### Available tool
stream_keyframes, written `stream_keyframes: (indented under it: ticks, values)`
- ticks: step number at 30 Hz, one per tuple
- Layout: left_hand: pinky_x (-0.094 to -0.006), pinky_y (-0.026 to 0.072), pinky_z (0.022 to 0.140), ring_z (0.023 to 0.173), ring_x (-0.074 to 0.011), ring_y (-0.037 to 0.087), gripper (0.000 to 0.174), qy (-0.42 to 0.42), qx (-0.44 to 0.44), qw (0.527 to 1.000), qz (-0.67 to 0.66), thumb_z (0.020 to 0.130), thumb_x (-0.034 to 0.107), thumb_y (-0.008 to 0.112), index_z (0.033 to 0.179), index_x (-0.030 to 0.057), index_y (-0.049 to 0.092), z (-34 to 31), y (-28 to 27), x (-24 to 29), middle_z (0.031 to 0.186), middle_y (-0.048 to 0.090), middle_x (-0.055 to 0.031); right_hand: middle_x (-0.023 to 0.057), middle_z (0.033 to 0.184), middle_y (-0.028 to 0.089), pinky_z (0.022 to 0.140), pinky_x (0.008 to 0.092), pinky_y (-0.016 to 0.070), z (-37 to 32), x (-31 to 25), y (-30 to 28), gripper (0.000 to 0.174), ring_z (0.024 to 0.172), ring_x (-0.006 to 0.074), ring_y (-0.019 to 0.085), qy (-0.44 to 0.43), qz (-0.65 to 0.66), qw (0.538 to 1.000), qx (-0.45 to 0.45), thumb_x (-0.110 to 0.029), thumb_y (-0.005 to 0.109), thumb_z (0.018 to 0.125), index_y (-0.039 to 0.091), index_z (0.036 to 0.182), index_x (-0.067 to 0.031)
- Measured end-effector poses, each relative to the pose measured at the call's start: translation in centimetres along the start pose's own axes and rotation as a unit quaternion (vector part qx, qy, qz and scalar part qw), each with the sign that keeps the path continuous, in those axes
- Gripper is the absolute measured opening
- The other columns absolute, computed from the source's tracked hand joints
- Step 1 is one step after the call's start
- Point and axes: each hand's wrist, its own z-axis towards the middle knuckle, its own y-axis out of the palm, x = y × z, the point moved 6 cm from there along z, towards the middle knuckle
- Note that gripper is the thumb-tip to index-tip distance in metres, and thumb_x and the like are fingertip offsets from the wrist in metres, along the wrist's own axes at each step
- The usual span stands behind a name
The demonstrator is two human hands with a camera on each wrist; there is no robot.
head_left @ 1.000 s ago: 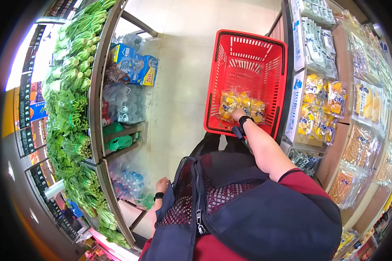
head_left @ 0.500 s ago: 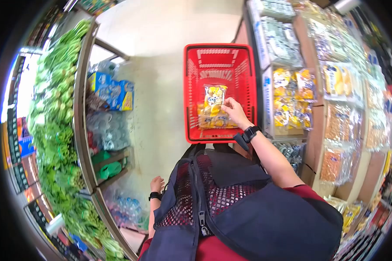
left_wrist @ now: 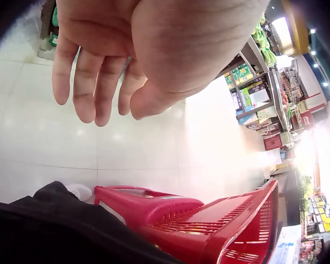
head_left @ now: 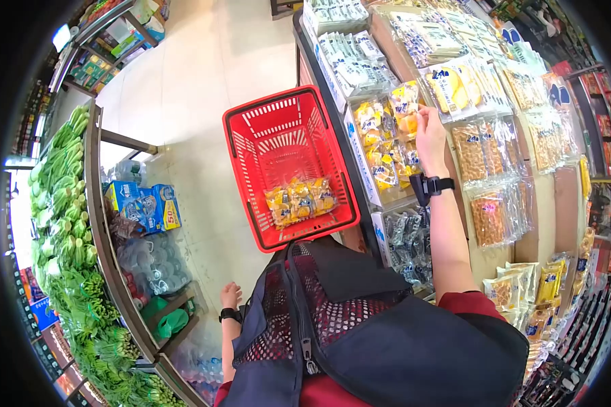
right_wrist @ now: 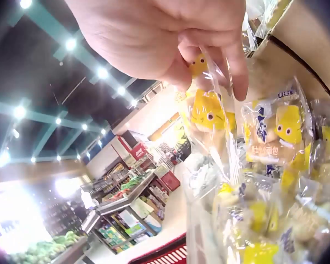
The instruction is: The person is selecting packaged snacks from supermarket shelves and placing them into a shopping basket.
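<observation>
At the bread display on the right, my right hand pinches a clear packet with yellow print. In the right wrist view, thumb and fingers grip the packet by its edge, a cartoon face showing on it. Below that hand, similar yellow packets fill a display bin. A red shopping basket stands in front of my body with several yellow packets at its near end. My left hand hangs at my side, holding nothing; its fingers are loosely extended in the left wrist view.
Other packaged breads are stacked around the bin. Leafy greens line a raised stand on the left, with blue boxes and bottle packs below. A pale tiled floor runs between the displays.
My right hand has moved from the basket to the bread bin on the right and now holds a packet there. The head view has turned rightward. The left hand stays hanging.
</observation>
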Motion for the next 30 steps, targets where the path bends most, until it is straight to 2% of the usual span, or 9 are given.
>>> stream_keyframes:
  ticks: [6,8,11,14,18,21,23,28,30]
  values:
    - [-0.0286,0.0462,0.058,0.075,-0.0153,0.060,0.026,0.005,-0.002,0.997,0.081,0.088,0.022,0.051,0.111,0.0087,0.053,-0.9,-1.1,-3.8,0.095,0.063,-0.0061,0.0163,0.087,0.055,0.073,0.0404,0.0429,1.0,2.0,2.6,0.008,0.083,0.0337,0.054,-0.087,-0.175,0.979,0.051,-0.009,0.050,0.087,0.049,0.092,-0.0026]
    - [-0.0325,0.0511,0.060,0.073,-0.0196,0.061,0.026,0.084,-0.025,0.996,-0.015,0.086,0.014,0.053,0.107,-0.0008,0.053,0.6,-1.4,-6.7,0.090,0.062,-0.0114,0.0168,0.088,0.053,0.074,0.0413,0.0421,1.0,1.9,2.9,0.008,0.085,0.0336,0.053,-0.080,-0.168,0.982,0.040,-0.008,0.050,0.087,0.049,0.091,-0.0023]
    - [-0.0334,0.0529,0.060,0.072,-0.0215,0.061,0.027,0.016,0.020,0.998,-0.064,0.084,0.010,0.054,0.107,-0.0045,0.052,2.7,-2.1,-11.2,0.088,0.062,-0.0133,0.0167,0.087,0.054,0.074,0.0414,0.0421,0.8,2.8,3.8,0.007,0.085,0.0337,0.052,-0.059,-0.158,0.985,0.029,-0.007,0.049,0.087,0.048,0.091,-0.0016]
    - [-0.0321,0.0525,0.058,0.072,-0.0212,0.061,0.027,0.017,0.013,0.998,-0.064,0.084,0.012,0.053,0.106,-0.0042,0.053,3.0,-1.9,-11.9,0.088,0.062,-0.0130,0.0169,0.088,0.053,0.074,0.0419,0.0421,0.7,2.9,3.1,0.007,0.085,0.0342,0.052,-0.068,-0.079,0.990,0.098,-0.007,0.049,0.087,0.047,0.091,-0.0015]
    - [-0.0335,0.0522,0.060,0.073,-0.0213,0.061,0.028,-0.037,0.032,0.999,0.004,0.086,0.015,0.052,0.108,-0.0020,0.053,-0.1,-1.2,-8.2,0.090,0.062,-0.0128,0.0177,0.093,0.053,0.078,0.0407,0.0414,0.5,4.4,4.0,0.010,0.090,0.0338,0.052,-0.069,-0.120,0.989,0.058,-0.005,0.050,0.086,0.048,0.095,-0.0019]
    - [-0.0327,0.0502,0.059,0.074,-0.0196,0.061,0.029,0.020,0.017,0.996,-0.081,0.087,0.020,0.052,0.111,0.0026,0.052,2.9,-1.6,-9.0,0.092,0.063,-0.0102,0.0182,0.100,0.053,0.083,0.0407,0.0400,0.4,5.0,4.2,0.016,0.097,0.0341,0.050,-0.025,-0.175,0.984,0.000,-0.005,0.052,0.083,0.049,0.098,-0.0022]
    - [-0.0311,0.0477,0.058,0.075,-0.0174,0.060,0.029,0.008,-0.010,0.998,0.062,0.088,0.022,0.052,0.113,0.0065,0.052,0.1,-0.9,-4.8,0.094,0.063,-0.0073,0.0185,0.104,0.052,0.086,0.0408,0.0391,0.0,4.3,4.0,0.019,0.101,0.0344,0.048,-0.015,-0.193,0.981,-0.010,-0.005,0.054,0.082,0.049,0.100,-0.0022]
    - [-0.0306,0.0466,0.058,0.076,-0.0155,0.060,0.029,-0.022,0.006,0.999,-0.027,0.088,0.023,0.051,0.113,0.0075,0.052,0.2,-0.3,-4.6,0.096,0.063,-0.0059,0.0205,0.119,0.045,0.089,0.0430,0.0385,-3.0,-3.4,2.4,0.028,0.106,0.0383,0.044,-0.154,-0.300,0.939,0.070,-0.007,0.059,0.077,0.048,0.102,-0.0006]
    - [-0.0306,0.0469,0.059,0.076,-0.0155,0.060,0.030,-0.026,0.009,0.999,-0.036,0.088,0.023,0.051,0.114,0.0075,0.052,-0.3,-0.4,-4.8,0.096,0.063,-0.0057,0.0181,0.112,0.051,0.088,0.0415,0.0394,-4.3,-5.8,3.5,0.024,0.104,0.0359,0.047,-0.176,-0.281,0.940,0.073,-0.006,0.060,0.077,0.051,0.098,-0.0018]
